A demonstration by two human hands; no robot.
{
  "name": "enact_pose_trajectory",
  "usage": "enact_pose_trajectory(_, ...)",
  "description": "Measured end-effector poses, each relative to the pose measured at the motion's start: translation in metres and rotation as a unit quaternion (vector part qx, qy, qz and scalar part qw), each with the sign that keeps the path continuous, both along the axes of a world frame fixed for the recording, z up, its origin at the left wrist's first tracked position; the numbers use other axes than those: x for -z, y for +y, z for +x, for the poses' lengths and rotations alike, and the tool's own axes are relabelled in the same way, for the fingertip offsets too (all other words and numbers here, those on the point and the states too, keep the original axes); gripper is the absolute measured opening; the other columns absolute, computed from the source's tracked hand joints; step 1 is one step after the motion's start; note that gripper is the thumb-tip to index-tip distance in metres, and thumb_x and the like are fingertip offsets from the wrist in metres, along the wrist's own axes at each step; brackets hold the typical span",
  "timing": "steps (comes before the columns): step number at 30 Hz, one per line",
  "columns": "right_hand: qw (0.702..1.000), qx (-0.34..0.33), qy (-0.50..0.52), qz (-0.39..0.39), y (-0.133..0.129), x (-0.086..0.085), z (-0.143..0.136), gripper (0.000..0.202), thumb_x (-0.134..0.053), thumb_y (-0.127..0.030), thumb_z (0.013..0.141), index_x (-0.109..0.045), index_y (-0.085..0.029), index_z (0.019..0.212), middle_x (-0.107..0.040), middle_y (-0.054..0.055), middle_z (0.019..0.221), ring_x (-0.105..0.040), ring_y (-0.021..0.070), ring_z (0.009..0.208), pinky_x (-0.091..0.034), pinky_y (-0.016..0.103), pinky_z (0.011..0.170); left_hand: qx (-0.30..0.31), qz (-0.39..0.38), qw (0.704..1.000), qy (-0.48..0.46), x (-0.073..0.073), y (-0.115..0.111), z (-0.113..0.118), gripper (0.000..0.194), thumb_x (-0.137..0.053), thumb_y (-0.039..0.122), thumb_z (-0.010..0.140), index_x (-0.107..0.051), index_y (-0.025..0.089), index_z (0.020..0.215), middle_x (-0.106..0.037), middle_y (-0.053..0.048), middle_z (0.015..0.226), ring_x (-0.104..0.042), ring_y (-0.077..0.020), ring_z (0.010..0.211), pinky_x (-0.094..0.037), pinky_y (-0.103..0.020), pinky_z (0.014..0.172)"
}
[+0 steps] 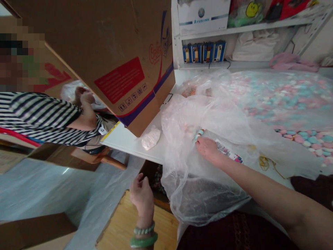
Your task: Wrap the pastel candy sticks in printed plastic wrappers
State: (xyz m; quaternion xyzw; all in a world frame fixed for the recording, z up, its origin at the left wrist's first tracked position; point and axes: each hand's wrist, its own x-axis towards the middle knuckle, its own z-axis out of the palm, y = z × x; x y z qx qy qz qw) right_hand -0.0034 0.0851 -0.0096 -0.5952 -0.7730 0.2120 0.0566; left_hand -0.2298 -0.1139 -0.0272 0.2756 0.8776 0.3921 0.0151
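My right hand [207,149] reaches over the white table, its fingers pinched on a small strand of pastel beads [199,134]. Beneath and around it spreads a crumpled clear plastic bag [179,152], which hangs over the table's front edge. A printed label [227,151] lies beside my right wrist, and a gold cord [264,163] is farther right. Off the table's edge, above a wooden surface, is my left hand [142,194] with its fingers curled in; whatever they may hold is hidden. Two green bracelets circle that wrist.
Pink, blue and white pebble-like pieces [301,139] cover the right of the table, partly under plastic. A large cardboard box [111,62] stands at the left, near a small white bag [151,138]. Another person in a striped shirt [44,116] works beyond. Shelves [247,29] line the back.
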Motion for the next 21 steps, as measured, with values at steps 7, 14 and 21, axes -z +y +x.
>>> enact_pose_trajectory(7,0.999,0.024,0.021,-0.036,0.003,0.016,-0.039,0.025,-0.049,-0.009,0.079,-0.063,-0.012,0.1,-0.065,0.016,0.102,-0.063,0.0244,0.09,-0.045,0.032,0.072,0.268,0.207,0.927,0.159,-0.066,0.038,0.083,0.013,-0.056,0.014,0.083,-0.063,0.019,0.093,-0.063,-0.004,0.093,-0.06,-0.0144,0.089,-0.048,-0.028,0.082)
enact_pose_trajectory(14,0.971,0.134,0.186,-0.063,0.024,0.007,-0.009,0.019,-0.046,-0.017,0.072,-0.063,-0.019,0.076,-0.064,0.004,0.07,-0.06,0.0171,0.068,-0.039,0.024,0.056,0.553,0.016,0.826,0.111,-0.044,0.07,0.141,0.02,-0.044,0.006,0.085,-0.058,0.018,0.092,-0.062,-0.006,0.094,-0.058,-0.0157,0.087,-0.049,-0.028,0.077)
enact_pose_trajectory(21,0.912,0.161,0.358,-0.117,0.035,-0.021,0.088,0.011,-0.046,-0.025,0.061,-0.052,-0.019,0.069,-0.04,-0.006,0.046,-0.037,0.009,0.041,-0.026,0.022,0.041,0.609,-0.12,0.765,0.171,-0.04,0.083,0.161,0.015,-0.044,0.01,0.086,-0.057,0.017,0.082,-0.06,-0.005,0.089,-0.054,-0.0189,0.085,-0.048,-0.032,0.078)
